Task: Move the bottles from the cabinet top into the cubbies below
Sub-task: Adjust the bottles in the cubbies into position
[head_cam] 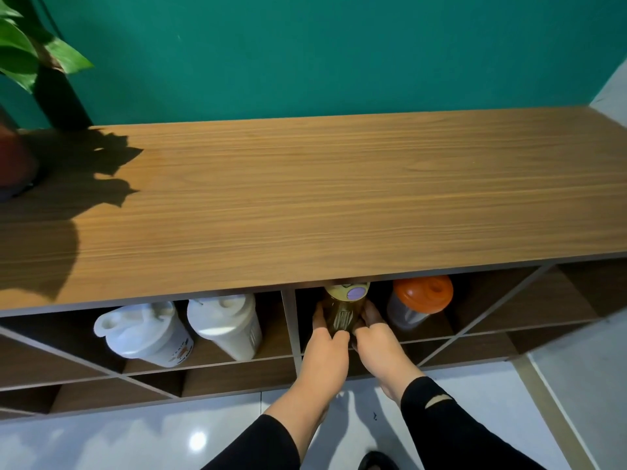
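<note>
In the head view, the long walnut-grain wooden cabinet top (339,198) carries no bottles; only a leafy green potted plant (23,62) stands at its far left, toward ten o'clock from the picture's centre. The work is in the open cubbies (291,330) below the front edge.

The person's left hand (325,344) and right hand (376,337) are both clamped round the lower body of a dark amber translucent bottle with a pale yellow lid and lilac cap (344,310), one palm on each side, fingers wrapped toward its back. The bottle stands roughly upright inside the middle cubby, its lid just under the cabinet top's edge, at about six o'clock from centre. Whether its base already touches the shelf cannot be told, as the hands hide it.

In the same cubby, at three o'clock from the amber bottle, stands a grey shaker bottle with an orange lid (419,303), near but apart. Across the upright divider, at nine o'clock, two white plastic shaker bottles (183,329) stand side by side in the next cubby.

To finish this placement well, the person would likely keep the bottle vertical, settle its base flat and deep enough on the shelf, hold the lid clear of the overhang, then loosen both hands outward without brushing the orange-lidded neighbour.
</note>
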